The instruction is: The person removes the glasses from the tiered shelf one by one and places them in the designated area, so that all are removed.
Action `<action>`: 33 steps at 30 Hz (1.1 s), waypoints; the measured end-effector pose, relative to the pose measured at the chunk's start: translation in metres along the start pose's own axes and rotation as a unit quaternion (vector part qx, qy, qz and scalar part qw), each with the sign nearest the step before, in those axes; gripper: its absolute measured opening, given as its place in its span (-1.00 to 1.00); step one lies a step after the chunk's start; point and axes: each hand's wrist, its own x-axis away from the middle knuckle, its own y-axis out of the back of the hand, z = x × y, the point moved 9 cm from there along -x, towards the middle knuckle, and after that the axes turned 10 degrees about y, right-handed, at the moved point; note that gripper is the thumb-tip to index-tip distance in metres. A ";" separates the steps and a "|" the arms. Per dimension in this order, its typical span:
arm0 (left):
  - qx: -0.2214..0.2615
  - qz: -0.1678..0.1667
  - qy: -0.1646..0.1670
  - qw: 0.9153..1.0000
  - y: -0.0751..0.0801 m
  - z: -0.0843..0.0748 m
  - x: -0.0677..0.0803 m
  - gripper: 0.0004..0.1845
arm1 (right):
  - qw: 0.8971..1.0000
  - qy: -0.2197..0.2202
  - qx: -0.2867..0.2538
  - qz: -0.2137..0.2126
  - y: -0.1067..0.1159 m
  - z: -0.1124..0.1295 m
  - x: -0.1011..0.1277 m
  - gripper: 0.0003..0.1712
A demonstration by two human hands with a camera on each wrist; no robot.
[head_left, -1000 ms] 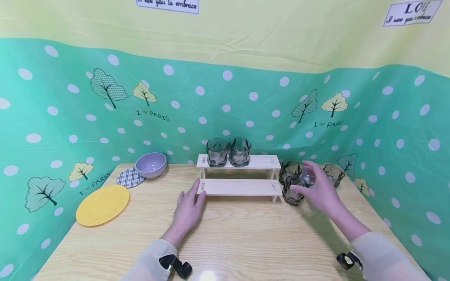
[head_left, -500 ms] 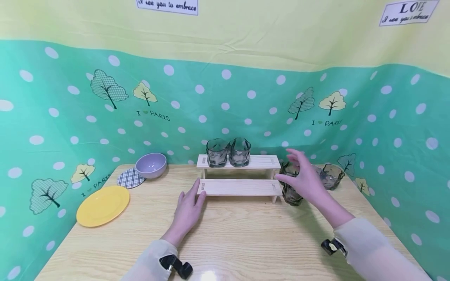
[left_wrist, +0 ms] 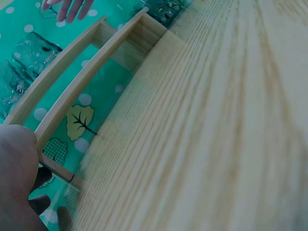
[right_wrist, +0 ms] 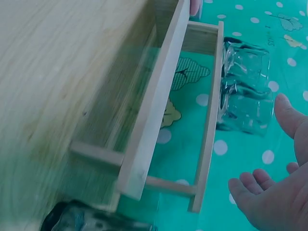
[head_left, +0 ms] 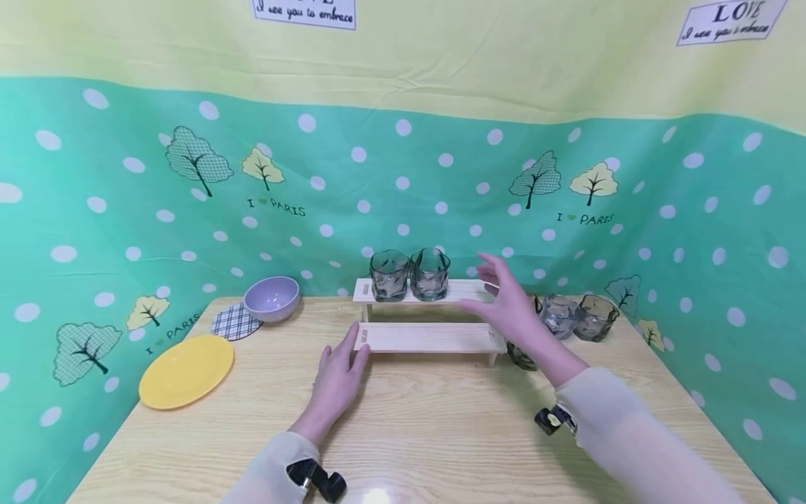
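A two-tier wooden rack (head_left: pixel 428 336) stands mid-table, with two smoky glasses (head_left: pixel 390 274) (head_left: pixel 431 273) side by side on its upper shelf. My left hand (head_left: pixel 352 346) lies flat on the table, straight fingers touching the left end of the lower shelf; its thumb (left_wrist: pixel 17 159) shows beside the rack (left_wrist: pixel 86 82). My right hand (head_left: pixel 488 287) hovers open and empty over the rack's right end. In the right wrist view its spread fingers (right_wrist: pixel 279 192) are just short of the two shelf glasses (right_wrist: pixel 245 91). Another glass (head_left: pixel 519 353) is partly hidden behind that wrist.
Two more glasses (head_left: pixel 559 315) (head_left: pixel 597 316) stand right of the rack near the backdrop. A yellow plate (head_left: pixel 185 369), a purple bowl (head_left: pixel 271 295) and a checked coaster (head_left: pixel 233 320) occupy the left side. The green dotted cloth walls in three sides of the table (head_left: pixel 428 427).
My right hand has moved left and upward, away from the cluster of glasses at the right to above the rack's right end, carrying nothing. The left hand has stayed put.
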 end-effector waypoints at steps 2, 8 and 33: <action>0.003 -0.003 0.000 1.000 -0.001 -0.001 -0.001 -0.31 | 1.000 0.007 -0.007 0.003 -0.006 0.000 -0.007 0.30; 0.005 -0.007 0.002 1.000 -0.003 -0.003 -0.004 -0.31 | 0.999 0.007 -0.044 0.016 -0.025 -0.007 -0.028 0.35; -0.004 -0.030 0.018 0.999 -0.014 -0.006 -0.023 -0.31 | 0.998 -0.001 -0.058 0.036 -0.063 -0.050 -0.085 0.40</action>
